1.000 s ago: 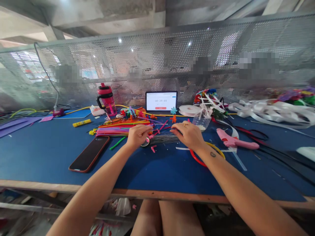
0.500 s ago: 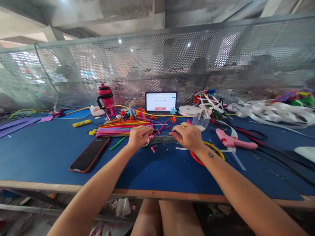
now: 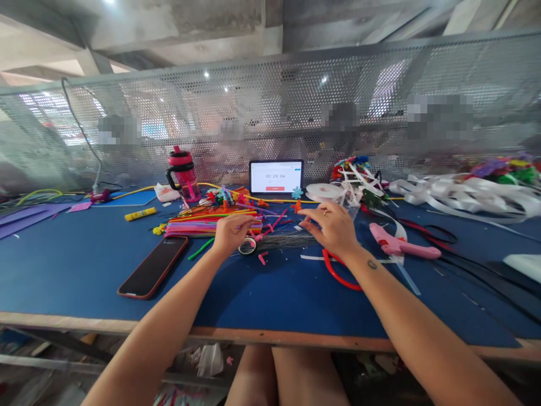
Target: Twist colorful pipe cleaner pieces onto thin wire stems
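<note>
My left hand [image 3: 231,233] rests curled on the blue table [image 3: 84,265], fingertips against the pile of coloured pipe cleaners [image 3: 207,223], beside a small tape roll [image 3: 247,246]. I cannot make out what its fingers pinch. My right hand [image 3: 332,226] hovers with fingers spread over the right end of a bundle of thin grey wires [image 3: 281,241], holding nothing. A red ring [image 3: 338,274] lies under my right wrist.
A phone [image 3: 153,265] lies at the left. A tablet [image 3: 276,176] showing a timer leans on the mesh screen, with a pink bottle [image 3: 183,173] to its left. A pink glue gun [image 3: 399,246], white ribbon [image 3: 460,194] and a yellow glue stick [image 3: 140,213] lie around.
My right hand has lifted off the grey wire bundle, shifted slightly right and spread its fingers. My left hand stayed at the pipe cleaners. The timer advanced one second.
</note>
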A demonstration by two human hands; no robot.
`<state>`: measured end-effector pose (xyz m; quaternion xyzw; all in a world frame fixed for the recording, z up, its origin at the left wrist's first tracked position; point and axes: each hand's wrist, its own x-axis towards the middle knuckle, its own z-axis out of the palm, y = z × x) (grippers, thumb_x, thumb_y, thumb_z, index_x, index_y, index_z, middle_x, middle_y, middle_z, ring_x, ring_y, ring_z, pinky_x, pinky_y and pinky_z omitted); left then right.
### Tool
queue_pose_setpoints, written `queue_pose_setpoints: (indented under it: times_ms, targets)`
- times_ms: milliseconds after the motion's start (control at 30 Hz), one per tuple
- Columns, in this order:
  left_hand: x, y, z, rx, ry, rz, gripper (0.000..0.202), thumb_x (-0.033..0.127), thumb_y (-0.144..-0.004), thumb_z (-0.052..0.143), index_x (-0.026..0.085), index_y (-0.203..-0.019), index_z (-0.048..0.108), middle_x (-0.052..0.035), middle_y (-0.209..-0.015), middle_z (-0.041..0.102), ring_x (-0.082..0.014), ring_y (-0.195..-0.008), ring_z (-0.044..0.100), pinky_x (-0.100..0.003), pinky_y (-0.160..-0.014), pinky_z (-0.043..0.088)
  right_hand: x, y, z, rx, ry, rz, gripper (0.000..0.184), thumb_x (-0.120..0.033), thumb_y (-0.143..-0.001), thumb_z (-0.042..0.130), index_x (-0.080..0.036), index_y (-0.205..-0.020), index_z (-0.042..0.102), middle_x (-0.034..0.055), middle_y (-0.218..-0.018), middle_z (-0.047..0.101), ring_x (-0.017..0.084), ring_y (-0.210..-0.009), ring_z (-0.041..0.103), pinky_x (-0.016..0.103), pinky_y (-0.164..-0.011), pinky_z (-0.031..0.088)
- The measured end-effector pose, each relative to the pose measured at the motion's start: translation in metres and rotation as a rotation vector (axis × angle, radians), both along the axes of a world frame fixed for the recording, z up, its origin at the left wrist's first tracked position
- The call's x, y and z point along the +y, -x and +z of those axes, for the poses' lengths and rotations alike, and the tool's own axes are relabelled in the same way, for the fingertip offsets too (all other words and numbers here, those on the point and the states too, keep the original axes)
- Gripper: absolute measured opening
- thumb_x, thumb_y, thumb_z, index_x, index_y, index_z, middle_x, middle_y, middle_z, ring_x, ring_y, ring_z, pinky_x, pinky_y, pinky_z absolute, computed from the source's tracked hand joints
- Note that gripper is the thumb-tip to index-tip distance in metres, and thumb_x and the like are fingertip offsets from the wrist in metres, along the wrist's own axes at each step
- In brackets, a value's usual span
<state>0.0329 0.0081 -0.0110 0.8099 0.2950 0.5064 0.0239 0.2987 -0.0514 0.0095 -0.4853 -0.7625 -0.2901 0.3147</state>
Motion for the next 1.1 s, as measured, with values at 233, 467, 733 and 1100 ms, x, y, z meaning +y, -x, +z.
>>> queue_pose_setpoints:
  times_ms: [233,467,733,1100]
  targets:
    - [0.015,0.018,0.005,-0.071,0.069,0.11,0.017,0.015,-0.077,0.055,0.02,-0.083,0.071,0.0001,-0.08,0.071,-0.013,-0.074,0.066,-0.022,-0.073,0.052,0.014,-0.042,-0.002,0.223,0.105,-0.022,0.036,-0.047,-0.088,0.038,-0.027,-0.098,0.066,0.0028,-0.08,0.065,0.02,-0.089,0.054,0.038,-0.083,0.037]
    - [0.017,0.021,0.007,-0.071,0.067,0.099,0.017,0.013,-0.076,0.055,0.019,-0.08,0.07,0.0012,-0.073,0.071,-0.0118,-0.067,0.065,-0.02,-0.068,0.051,0.016,-0.042,-0.002,0.245,0.078,0.049,0.022,-0.041,-0.083,0.053,-0.026,-0.079,0.068,0.0025,-0.074,0.065,0.022,-0.086,0.055,0.04,-0.082,0.039]
    - [0.014,0.021,0.011,-0.049,0.062,0.14,0.016,0.017,-0.076,0.056,0.019,-0.08,0.071,0.0005,-0.076,0.071,-0.0128,-0.069,0.065,-0.02,-0.067,0.05,0.019,-0.045,-0.003,0.216,0.043,0.042,0.018,-0.036,-0.082,0.055,-0.026,-0.073,0.067,0.0013,-0.07,0.064,0.021,-0.084,0.054,0.039,-0.083,0.037]
    - [0.018,0.022,0.008,-0.11,0.169,0.079,0.015,0.023,-0.076,0.058,0.018,-0.081,0.071,-0.0018,-0.076,0.071,-0.0143,-0.069,0.065,-0.023,-0.067,0.05,0.018,-0.048,-0.003,0.174,0.013,0.087,0.016,-0.041,-0.078,0.06,-0.027,-0.077,0.066,0.0002,-0.071,0.064,0.02,-0.081,0.054,0.038,-0.083,0.035]
